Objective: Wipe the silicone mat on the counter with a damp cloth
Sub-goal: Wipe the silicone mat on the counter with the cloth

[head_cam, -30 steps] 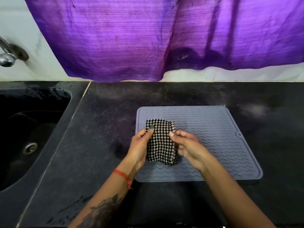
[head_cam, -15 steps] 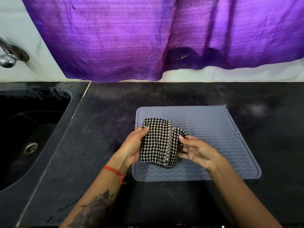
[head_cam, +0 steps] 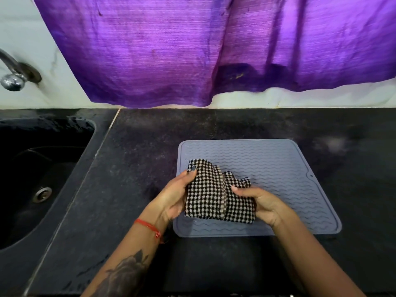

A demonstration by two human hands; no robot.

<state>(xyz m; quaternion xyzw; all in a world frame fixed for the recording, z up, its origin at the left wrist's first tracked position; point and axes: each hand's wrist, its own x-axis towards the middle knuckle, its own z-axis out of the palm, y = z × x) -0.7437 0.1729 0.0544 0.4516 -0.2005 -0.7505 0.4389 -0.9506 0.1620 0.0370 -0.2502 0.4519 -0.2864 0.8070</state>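
A grey-blue silicone mat point(head_cam: 278, 168) with wavy ridges lies flat on the dark counter point(head_cam: 150, 146). Over its left half I hold a black-and-white checked cloth point(head_cam: 210, 196), partly unfolded and bunched in the middle. My left hand point(head_cam: 173, 196) grips the cloth's left edge, thumb on top near the upper corner. Fingers of my right hand point(head_cam: 263, 202) curl round the cloth's right side, the thumb pressing on its top. The cloth hides part of the mat beneath it.
A dark sink point(head_cam: 42, 179) with a round drain sits at the left, a chrome tap point(head_cam: 12, 76) above it. A purple curtain point(head_cam: 214, 50) hangs against the white wall behind the counter. The counter surface looks damp and smudged around the mat.
The cloth has opened out wider to the right. My right hand moved right and down with its edge; my left hand shifted slightly left, still holding the cloth.
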